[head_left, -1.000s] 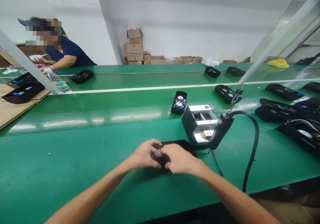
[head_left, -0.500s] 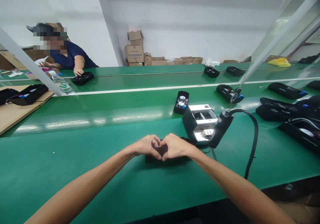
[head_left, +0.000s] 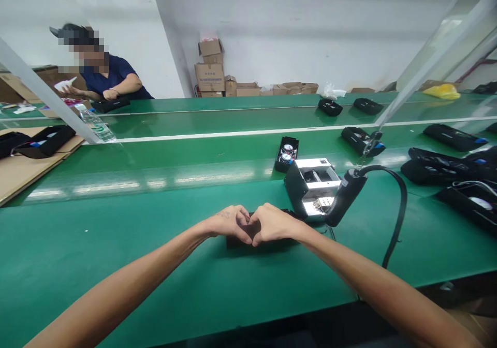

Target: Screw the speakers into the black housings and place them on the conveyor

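Note:
My left hand (head_left: 229, 222) and my right hand (head_left: 273, 225) meet in front of me, with curled fingers above and thumbs below touching. Together they outline a heart-shaped gap. Each thumb stands apart from its fingers, and nothing shows in either hand. Behind and beneath them on the green bench lies a black case (head_left: 267, 246), mostly covered by the hands; whether they touch it I cannot tell. Just right of my hands stands a black and white box-shaped device (head_left: 306, 190). A black electric screwdriver (head_left: 345, 198) hangs by it on a cord.
A black case with two round parts (head_left: 287, 151) sits behind the device. More black cases (head_left: 438, 169) lie at right. A water bottle (head_left: 95, 124) leans near the left post. Across the bench a person (head_left: 112, 76) handles a black case. Cardboard boxes (head_left: 209, 76) stack against the wall.
My hands keep the same heart-shaped pose. The view has shifted slightly. The person across has drawn the black case and one hand closer to their body.

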### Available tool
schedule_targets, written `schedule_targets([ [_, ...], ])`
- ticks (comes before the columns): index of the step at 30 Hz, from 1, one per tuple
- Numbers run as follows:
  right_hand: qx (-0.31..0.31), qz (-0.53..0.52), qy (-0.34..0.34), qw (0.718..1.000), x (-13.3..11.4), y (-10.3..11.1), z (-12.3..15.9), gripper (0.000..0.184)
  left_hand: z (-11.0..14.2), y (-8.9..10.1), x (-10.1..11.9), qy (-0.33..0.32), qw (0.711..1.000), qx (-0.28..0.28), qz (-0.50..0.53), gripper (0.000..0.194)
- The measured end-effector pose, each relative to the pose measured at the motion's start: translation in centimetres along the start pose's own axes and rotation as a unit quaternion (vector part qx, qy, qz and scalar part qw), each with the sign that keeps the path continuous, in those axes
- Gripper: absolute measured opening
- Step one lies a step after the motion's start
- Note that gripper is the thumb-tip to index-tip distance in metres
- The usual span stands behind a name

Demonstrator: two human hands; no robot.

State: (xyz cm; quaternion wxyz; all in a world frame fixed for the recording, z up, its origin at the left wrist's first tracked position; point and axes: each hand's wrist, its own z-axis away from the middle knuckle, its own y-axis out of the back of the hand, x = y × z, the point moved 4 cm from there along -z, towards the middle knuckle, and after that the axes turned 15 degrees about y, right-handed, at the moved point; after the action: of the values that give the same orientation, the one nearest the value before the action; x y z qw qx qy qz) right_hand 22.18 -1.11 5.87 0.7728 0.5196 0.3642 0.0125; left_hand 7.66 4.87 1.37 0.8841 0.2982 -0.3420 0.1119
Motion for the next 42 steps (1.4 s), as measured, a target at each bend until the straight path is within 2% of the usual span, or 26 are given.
schedule_targets([
  [10, -0.002, -0.019, -0.004, 1.000, -0.7, 0.1, 0.4, 0.022, -0.4, -0.2, -0.6, -0.006, 1.000, -0.001, -0.011, 0.043],
  [21, 0.022, -0.005, -0.038, 0.999, 0.8, -1.0, -1.0, 0.026, -0.4, -0.4, 0.0, -0.028, 1.000, -0.001, -0.010, 0.036],
  [24, 0.015, 0.017, -0.019, 1.000, -0.5, -1.3, 0.4, 0.022, 0.3, -0.7, -0.2, -0.044, 0.998, 0.023, -0.026, 0.033],
  [25, 0.023, 0.028, 0.003, 0.999, -1.1, -1.3, 1.4, 0.019, 0.7, -1.0, -0.3, -0.053, 0.997, 0.035, -0.033, 0.031],
  [26, 0.059, 0.040, 0.032, 0.997, -1.6, -1.2, 2.8, 0.018, 1.3, -1.4, -0.5, -0.063, 0.996, 0.050, -0.041, 0.029],
  [27, 0.128, 0.052, 0.061, 0.988, -2.0, -0.9, 4.4, 0.018, 1.8, -2.0, -0.7, -0.073, 0.994, 0.063, -0.047, 0.027],
  [28, 0.233, 0.067, 0.081, 0.967, -2.1, -0.4, 6.4, 0.019, 2.4, -2.8, -1.0, -0.088, 0.991, 0.080, -0.058, 0.023],
  [29, 0.365, 0.084, 0.083, 0.923, -1.9, 0.2, 8.8, 0.020, 3.0, -3.5, -1.3, -0.110, 0.986, 0.103, -0.077, 0.020],
  [30, 0.496, 0.106, 0.056, 0.860, -1.2, 0.6, 11.4, 0.020, 3.6, -4.3, -1.6, -0.137, 0.976, 0.134, -0.103, 0.018],
  [31, 0.598, 0.132, 0.004, 0.791, -0.2, 0.7, 13.8, 0.025, 4.2, -5.0, -1.9, -0.167, 0.962, 0.170, -0.134, 0.019],
  [32, 0.657, 0.149, -0.058, 0.736, 1.1, 0.6, 15.7, 0.034, 4.6, -5.7, -2.2, -0.196, 0.944, 0.207, -0.165, 0.022],
  [33, 0.681, 0.157, -0.118, 0.705, 2.6, 0.4, 17.0, 0.047, 5.0, -6.2, -2.5, -0.222, 0.925, 0.240, -0.191, 0.025],
  [34, 0.678, 0.150, -0.168, 0.700, 4.1, 0.2, 17.6, 0.058, 5.3, -6.6, -2.8, -0.240, 0.910, 0.266, -0.208, 0.028],
  [36, 0.635, 0.093, -0.223, 0.734, 7.3, -0.2, 17.5, 0.065, 5.6, -6.9, -3.3, -0.257, 0.896, 0.289, -0.220, 0.031],
  [37, 0.619, 0.062, -0.232, 0.747, 8.7, -0.4, 17.2, 0.061, 5.6, -6.9, -3.4, -0.261, 0.892, 0.293, -0.223, 0.032],
  [38, 0.619, 0.035, -0.235, 0.749, 9.8, -0.6, 16.9, 0.055, 5.7, -6.9, -3.4, -0.263, 0.890, 0.296, -0.226, 0.032],
  [42, 0.688, -0.098, -0.181, 0.697, 12.0, -1.1, 16.4, 0.046, 5.5, -6.9, -3.5, -0.258, 0.882, 0.314, -0.238, 0.028],
])
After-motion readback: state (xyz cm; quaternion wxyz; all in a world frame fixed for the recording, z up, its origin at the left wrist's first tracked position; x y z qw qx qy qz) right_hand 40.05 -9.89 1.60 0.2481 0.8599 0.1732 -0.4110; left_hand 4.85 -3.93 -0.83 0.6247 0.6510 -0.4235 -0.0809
